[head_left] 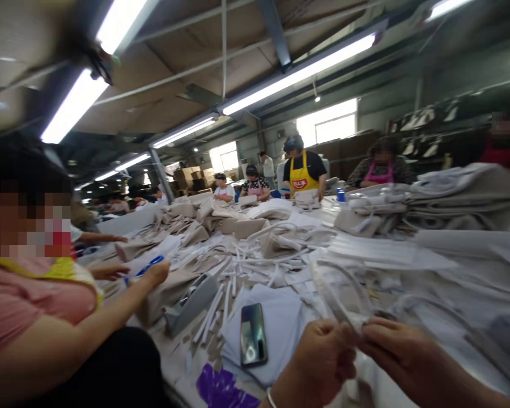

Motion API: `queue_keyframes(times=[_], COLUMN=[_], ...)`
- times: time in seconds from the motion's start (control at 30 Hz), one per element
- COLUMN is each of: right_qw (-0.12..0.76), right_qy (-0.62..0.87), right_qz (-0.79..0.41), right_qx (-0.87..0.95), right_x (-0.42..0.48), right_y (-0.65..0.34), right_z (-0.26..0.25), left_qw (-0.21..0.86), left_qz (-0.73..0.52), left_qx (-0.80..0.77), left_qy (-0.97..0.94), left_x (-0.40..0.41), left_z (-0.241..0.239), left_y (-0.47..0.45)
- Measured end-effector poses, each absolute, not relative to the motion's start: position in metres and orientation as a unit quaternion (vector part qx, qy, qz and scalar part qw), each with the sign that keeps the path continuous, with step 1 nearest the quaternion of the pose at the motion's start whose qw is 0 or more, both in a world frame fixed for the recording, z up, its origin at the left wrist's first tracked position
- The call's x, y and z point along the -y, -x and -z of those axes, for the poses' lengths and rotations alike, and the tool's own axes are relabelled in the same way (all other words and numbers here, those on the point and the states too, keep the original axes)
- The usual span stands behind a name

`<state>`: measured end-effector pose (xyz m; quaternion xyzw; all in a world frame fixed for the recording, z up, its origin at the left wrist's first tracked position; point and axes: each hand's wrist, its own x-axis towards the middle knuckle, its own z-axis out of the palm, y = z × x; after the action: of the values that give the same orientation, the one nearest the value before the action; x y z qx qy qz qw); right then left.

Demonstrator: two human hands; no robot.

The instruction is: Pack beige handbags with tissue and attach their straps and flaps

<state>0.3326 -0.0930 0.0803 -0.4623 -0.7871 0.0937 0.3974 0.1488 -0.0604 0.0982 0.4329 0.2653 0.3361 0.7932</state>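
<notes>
A looped whitish strip (335, 289), blurred and partly see-through, rises from between my two hands. My left hand (323, 357) is closed in a pinch on it. Close against it, my right hand (403, 351) pinches the same strip with thumb and fingers. What lies under the fingertips is hidden. A phone (253, 334) rests on a stack of white sheets (284, 311) left of my hands. Below the phone lies a crumpled purple plastic piece (225, 388).
A co-worker sits at the left, a hand (157, 273) on blue-handled scissors (151, 265). Grey-beige fabric pieces (195, 218) and white strips (212, 311) cover the table. A thick folded stack (463, 198) stands at the right. Several people work at the far side, one in a yellow apron (304, 173).
</notes>
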Motion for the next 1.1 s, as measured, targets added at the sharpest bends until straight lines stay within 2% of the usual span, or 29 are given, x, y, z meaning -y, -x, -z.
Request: queue_keyframes(times=[0.1, 0.17, 0.27, 0.4, 0.47, 0.57, 0.63, 0.77, 0.83, 0.9, 0.97, 1.1], right_qw=[0.326, 0.324, 0.356, 0.37, 0.386, 0.439, 0.443, 0.383, 0.352, 0.336, 0.349, 0.401], right_qy=[0.431, 0.428, 0.476, 0.566, 0.591, 0.586, 0.574, 0.498, 0.435, 0.412, 0.439, 0.514], right_qz=[0.034, 0.026, -0.161, -0.488, -0.527, -0.448, -0.372, -0.179, -0.104, -0.082, -0.155, -0.534], right_qx=[0.841, 0.843, 0.788, 0.552, 0.473, 0.513, 0.58, 0.757, 0.822, 0.843, 0.813, 0.539], right_x=[0.096, 0.098, 0.1, 0.093, 0.089, 0.087, 0.09, 0.096, 0.097, 0.096, 0.095, 0.09], right_y=[-0.327, -0.328, -0.331, -0.327, -0.321, -0.314, -0.315, -0.325, -0.33, -0.334, -0.337, -0.335], right_z=[-0.085, -0.086, -0.093, -0.107, -0.109, -0.106, -0.102, -0.093, -0.09, -0.091, -0.095, -0.106], left_qw=[0.821, 0.795, 0.67, 0.485, 0.454, 0.43, 0.503, 0.807, 0.858, 0.853, 0.809, 0.594], left_qz=[-0.339, -0.353, -0.406, -0.443, -0.43, -0.404, -0.372, -0.269, -0.263, -0.281, -0.309, -0.383], left_qx=[-0.271, -0.301, -0.331, -0.294, -0.282, -0.302, -0.29, -0.217, -0.222, -0.249, -0.286, -0.315], left_qy=[-0.371, -0.391, -0.526, -0.694, -0.728, -0.749, -0.724, -0.478, -0.381, -0.363, -0.41, -0.633], left_x=[0.054, 0.054, 0.057, 0.065, 0.068, 0.066, 0.06, 0.044, 0.039, 0.037, 0.04, 0.053], left_z=[-0.099, -0.095, -0.093, -0.093, -0.09, -0.087, -0.089, -0.096, -0.098, -0.098, -0.098, -0.095], left_y=[-0.155, -0.157, -0.155, -0.155, -0.157, -0.157, -0.152, -0.143, -0.144, -0.149, -0.154, -0.162])
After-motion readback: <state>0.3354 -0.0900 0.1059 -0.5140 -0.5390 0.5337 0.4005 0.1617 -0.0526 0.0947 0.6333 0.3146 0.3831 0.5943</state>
